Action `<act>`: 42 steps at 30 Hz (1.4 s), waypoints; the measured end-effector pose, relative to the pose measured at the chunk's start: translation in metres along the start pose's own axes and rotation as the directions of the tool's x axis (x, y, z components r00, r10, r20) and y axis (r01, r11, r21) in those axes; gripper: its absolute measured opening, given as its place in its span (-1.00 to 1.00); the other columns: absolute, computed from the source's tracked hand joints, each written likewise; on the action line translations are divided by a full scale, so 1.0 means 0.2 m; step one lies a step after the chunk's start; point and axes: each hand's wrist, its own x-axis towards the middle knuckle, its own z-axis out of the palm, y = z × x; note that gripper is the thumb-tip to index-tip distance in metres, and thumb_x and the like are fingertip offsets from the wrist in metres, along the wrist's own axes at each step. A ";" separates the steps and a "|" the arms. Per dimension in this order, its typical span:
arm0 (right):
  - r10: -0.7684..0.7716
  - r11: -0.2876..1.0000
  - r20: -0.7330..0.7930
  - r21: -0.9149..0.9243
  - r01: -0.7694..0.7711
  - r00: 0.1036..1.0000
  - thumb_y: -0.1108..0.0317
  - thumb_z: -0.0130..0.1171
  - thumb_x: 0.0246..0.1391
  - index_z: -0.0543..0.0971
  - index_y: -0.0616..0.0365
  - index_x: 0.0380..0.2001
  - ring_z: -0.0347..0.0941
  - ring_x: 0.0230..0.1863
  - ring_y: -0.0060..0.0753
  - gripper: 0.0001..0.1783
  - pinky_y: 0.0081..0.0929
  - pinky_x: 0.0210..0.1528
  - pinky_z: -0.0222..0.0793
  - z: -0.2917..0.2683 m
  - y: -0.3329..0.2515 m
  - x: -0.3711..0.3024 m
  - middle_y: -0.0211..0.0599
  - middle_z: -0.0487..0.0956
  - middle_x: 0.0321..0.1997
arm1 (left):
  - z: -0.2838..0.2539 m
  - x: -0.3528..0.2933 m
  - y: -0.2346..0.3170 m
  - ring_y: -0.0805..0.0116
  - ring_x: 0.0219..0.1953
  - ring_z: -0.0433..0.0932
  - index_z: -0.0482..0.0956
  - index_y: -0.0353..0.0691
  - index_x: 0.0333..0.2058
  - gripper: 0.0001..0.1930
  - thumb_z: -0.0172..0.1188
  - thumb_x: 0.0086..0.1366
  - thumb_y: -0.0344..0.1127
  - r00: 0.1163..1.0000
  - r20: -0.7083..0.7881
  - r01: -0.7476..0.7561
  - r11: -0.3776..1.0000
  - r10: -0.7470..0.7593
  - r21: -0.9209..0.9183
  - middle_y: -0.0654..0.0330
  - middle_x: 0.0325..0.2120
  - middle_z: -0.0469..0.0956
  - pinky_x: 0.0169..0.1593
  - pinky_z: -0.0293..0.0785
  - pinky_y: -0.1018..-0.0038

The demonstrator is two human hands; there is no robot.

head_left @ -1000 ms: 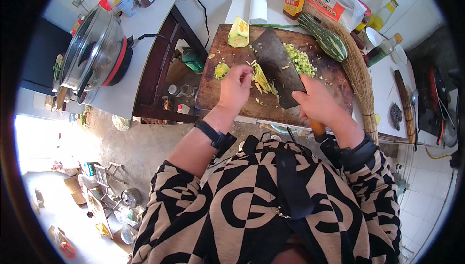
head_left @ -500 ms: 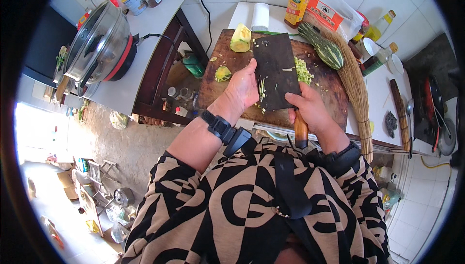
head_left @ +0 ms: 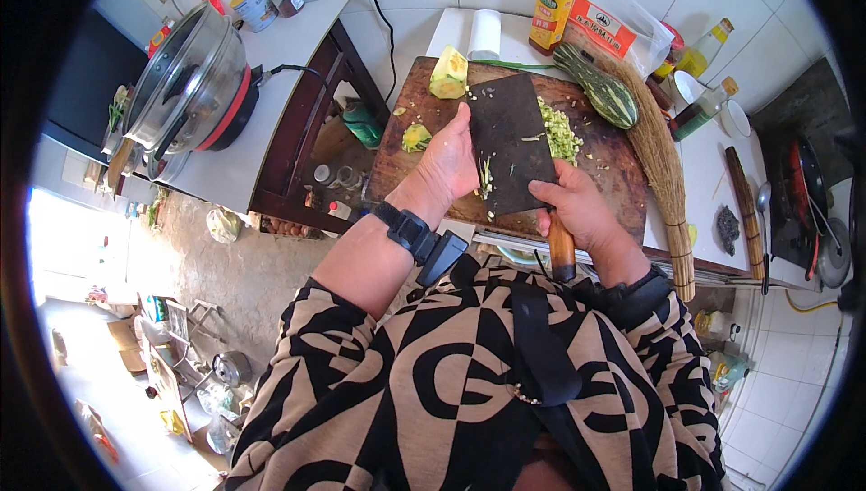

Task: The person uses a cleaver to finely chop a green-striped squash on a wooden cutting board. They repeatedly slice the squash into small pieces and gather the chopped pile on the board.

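My right hand (head_left: 582, 207) is closed round the wooden handle of a cleaver (head_left: 510, 144), its thumb at the base of the dark, broad blade. Against the blade's left edge lies my left hand (head_left: 445, 156), thumb stretched along it; the blade hides its other fingers. A few pale green shreds cling to the blade. Under and around it is a wooden cutting board (head_left: 604, 189). Chopped green bits (head_left: 561, 135) are heaped right of the blade. A cut squash chunk (head_left: 448, 74) stands at the board's far left, with a smaller squash piece (head_left: 416, 137) nearer me.
A whole striped green squash (head_left: 600, 85) and a straw brush (head_left: 657, 148) lie along the board's right side. Behind stand an oil bottle (head_left: 551, 9), a white roll (head_left: 485, 36) and a plastic bag (head_left: 604, 27). An electric pot (head_left: 194, 85) occupies the left counter.
The cleaver has turned slightly and come a little toward me, so more of the chopped heap shows. Both hands stay at the blade and handle.
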 end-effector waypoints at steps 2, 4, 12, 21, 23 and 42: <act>0.009 1.000 0.008 -0.016 -0.009 1.000 0.51 0.01 0.11 0.34 0.24 -0.12 0.30 -0.74 -0.54 -0.76 -0.59 -0.69 0.29 0.00 0.01 0.00 -0.29 0.51 -0.37 | -0.01 0.01 0.00 0.09 0.12 0.35 0.23 -0.23 0.15 -0.51 -0.23 0.42 0.00 0.999 -0.037 0.006 1.000 -0.006 0.008 0.04 0.08 0.37 0.21 0.23 0.11; 0.004 0.999 0.002 -0.052 -0.004 1.000 0.52 0.01 0.11 0.34 0.25 -0.11 0.30 -0.74 -0.54 -0.75 -0.59 -0.70 0.29 0.00 0.01 0.00 -0.28 0.51 -0.35 | -0.02 0.02 -0.01 0.08 0.11 0.36 0.24 -0.25 0.14 -0.51 -0.23 0.42 -0.01 0.995 -0.095 0.030 0.999 -0.028 0.018 0.03 0.08 0.37 0.20 0.24 0.09; -0.067 0.996 -0.064 -0.068 0.062 0.996 0.50 0.02 0.11 0.35 0.25 -0.14 0.31 -0.73 -0.54 -0.77 -0.60 -0.70 0.29 0.01 0.04 0.00 -0.32 0.49 -0.38 | -0.12 0.08 -0.06 0.14 0.02 0.43 0.33 -0.26 0.04 -0.65 -0.12 0.41 -0.17 0.977 -0.184 -0.101 0.993 0.111 0.061 0.05 0.01 0.42 0.13 0.35 0.15; -0.110 0.994 -0.211 -0.040 0.104 0.971 0.46 0.06 0.11 0.37 0.17 -0.17 0.31 -0.72 -0.56 -0.79 -0.56 -0.71 0.29 0.00 0.03 0.00 -0.36 0.47 -0.42 | -0.17 0.05 -0.07 0.28 -0.09 0.48 0.43 -0.29 -0.09 -0.69 0.01 0.36 -0.17 0.986 -0.165 -0.009 0.996 0.025 0.094 0.13 -0.16 0.53 0.03 0.40 0.31; -0.098 0.995 -0.222 -0.037 0.092 0.970 0.46 0.06 0.10 0.37 0.16 -0.17 0.31 -0.72 -0.56 -0.79 -0.56 -0.71 0.29 0.01 0.04 0.00 -0.37 0.47 -0.42 | -0.13 0.04 -0.11 0.29 -0.15 0.49 0.46 -0.26 -0.14 -0.73 0.13 0.29 -0.22 0.996 -0.053 -0.051 0.947 0.071 0.316 0.15 -0.20 0.55 0.01 0.41 0.34; -0.145 0.985 -0.347 0.040 0.169 0.927 0.48 0.03 0.11 0.37 0.19 -0.14 0.32 -0.71 -0.57 -0.77 -0.57 -0.70 0.31 -0.15 0.03 -0.11 -0.34 0.49 -0.35 | -0.24 0.15 0.08 0.06 0.20 0.24 0.45 -0.24 -0.02 -0.62 0.17 0.18 -0.29 0.811 0.570 -0.466 -0.732 -0.129 0.497 0.11 0.05 0.41 0.25 0.13 0.19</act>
